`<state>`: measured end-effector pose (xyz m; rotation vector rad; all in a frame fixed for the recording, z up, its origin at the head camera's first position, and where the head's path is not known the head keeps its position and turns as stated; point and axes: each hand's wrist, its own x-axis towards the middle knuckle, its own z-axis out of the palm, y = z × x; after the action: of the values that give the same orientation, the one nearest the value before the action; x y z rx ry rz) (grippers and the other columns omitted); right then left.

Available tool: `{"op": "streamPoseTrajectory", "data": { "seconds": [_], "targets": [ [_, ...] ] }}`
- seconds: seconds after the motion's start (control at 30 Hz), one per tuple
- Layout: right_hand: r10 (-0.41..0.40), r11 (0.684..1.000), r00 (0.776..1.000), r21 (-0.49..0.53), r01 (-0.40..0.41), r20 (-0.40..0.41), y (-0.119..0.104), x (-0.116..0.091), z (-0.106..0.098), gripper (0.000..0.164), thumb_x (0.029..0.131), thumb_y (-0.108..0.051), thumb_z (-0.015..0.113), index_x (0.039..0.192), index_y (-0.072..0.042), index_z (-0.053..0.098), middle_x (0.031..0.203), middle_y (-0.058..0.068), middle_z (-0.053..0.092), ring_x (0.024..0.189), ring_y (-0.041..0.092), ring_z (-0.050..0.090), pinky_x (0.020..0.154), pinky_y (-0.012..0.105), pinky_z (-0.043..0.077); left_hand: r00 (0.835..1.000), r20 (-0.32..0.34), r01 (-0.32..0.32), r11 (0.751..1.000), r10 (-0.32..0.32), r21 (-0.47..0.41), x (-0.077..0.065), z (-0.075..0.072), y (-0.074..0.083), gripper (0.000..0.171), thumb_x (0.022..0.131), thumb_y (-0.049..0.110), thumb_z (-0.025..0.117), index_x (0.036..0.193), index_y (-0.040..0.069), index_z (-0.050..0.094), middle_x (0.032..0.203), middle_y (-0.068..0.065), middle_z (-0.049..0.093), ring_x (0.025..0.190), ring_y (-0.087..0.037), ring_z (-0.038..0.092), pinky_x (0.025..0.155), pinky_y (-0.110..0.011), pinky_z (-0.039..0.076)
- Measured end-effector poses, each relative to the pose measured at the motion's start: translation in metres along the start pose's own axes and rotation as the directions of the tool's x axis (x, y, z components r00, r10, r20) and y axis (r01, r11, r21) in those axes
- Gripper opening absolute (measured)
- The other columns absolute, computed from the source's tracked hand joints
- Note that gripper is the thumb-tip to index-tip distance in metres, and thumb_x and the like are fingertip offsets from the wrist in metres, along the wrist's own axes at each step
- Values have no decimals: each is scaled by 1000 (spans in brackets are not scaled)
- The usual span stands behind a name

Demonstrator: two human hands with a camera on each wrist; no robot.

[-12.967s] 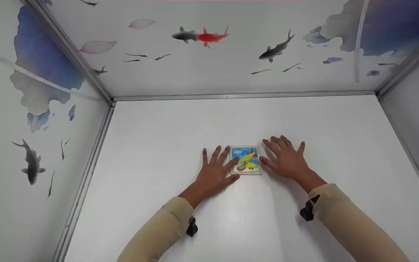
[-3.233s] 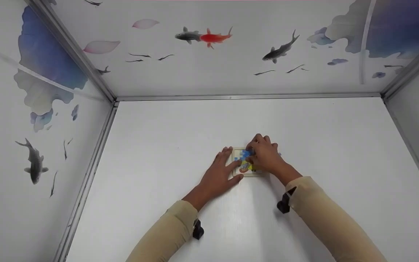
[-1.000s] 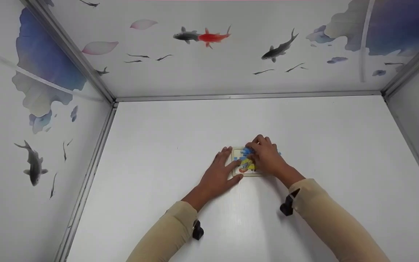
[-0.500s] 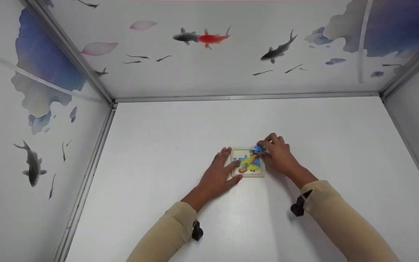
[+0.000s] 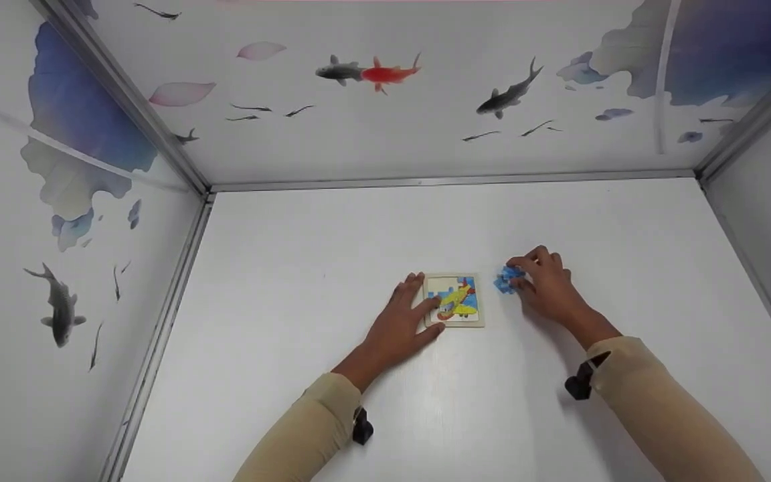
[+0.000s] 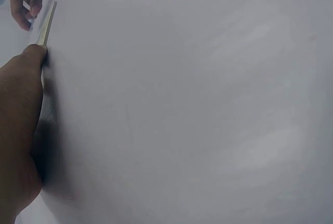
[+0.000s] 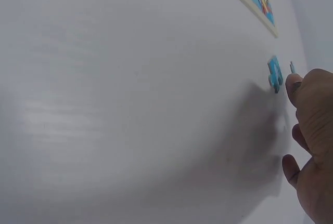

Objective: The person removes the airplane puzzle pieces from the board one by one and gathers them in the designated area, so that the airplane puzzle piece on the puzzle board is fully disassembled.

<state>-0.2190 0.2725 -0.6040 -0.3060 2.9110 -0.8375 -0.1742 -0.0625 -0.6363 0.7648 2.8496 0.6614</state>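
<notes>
Right grip (image 5: 549, 288) pinches a cluster of blue jigsaw pieces (image 5: 506, 281) between thumb and forefinger, to the right of the wooden jigsaw tray (image 5: 464, 325) and apart from it; in the right wrist view a knobbed blue piece shows near the thumb, with a thin sliver of blue at the thumb tip; whether the cluster touches the white counter (image 5: 292, 268) cannot be told.

Left grip (image 5: 395, 325) is spread, its fingers fairly straight; it rests at the left side of the tray, one fingertip at the far left corner, another reaching over the picture, the thumb along the near edge; the left wrist view shows the tray almost edge-on beyond the thumb.

Inside the frame sits a partly filled airplane puzzle (image 5: 456, 304); the plane is yellow with a red tail, its nose towards the near left, with blue pieces around it; pale wood is bare in the far left part of the tray, beside the plane.

Both arms wear beige sleeves (image 5: 666, 408), each with a small black device (image 5: 579, 383) at the cuff; a metal strip (image 5: 419, 182) runs along the far edge of the counter; on the far wall (image 5: 419, 147) are painted a red fish (image 5: 391, 72), dark fish (image 5: 509, 92) and pink petals (image 5: 182, 94); a large blue leaf (image 5: 88, 100) decorates the left wall.
</notes>
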Motion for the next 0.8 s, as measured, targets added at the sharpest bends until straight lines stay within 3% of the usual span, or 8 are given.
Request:
{"op": "streamPoseTrajectory", "data": {
  "seconds": [0.37,0.8],
  "targets": [
    [17,1000,1000,-22,-18,-11,20,-8,-7,35,110,-14,69,145,-12,65,133,23,51,125,46,44,97,68,39,1000,-4,-5,1000,5,11,1,1,0,64,112,61,52,164,24,55,186,-12,19,175,-31,15,141,-46,18],
    [10,999,1000,-38,-10,2,24,-14,-12,35,110,-13,68,145,-11,65,134,25,50,127,48,43,98,73,37,1000,2,7,1000,-7,2,1,1,0,62,112,60,53,164,25,55,186,-10,19,175,-29,15,142,-46,18]
  ]
}}
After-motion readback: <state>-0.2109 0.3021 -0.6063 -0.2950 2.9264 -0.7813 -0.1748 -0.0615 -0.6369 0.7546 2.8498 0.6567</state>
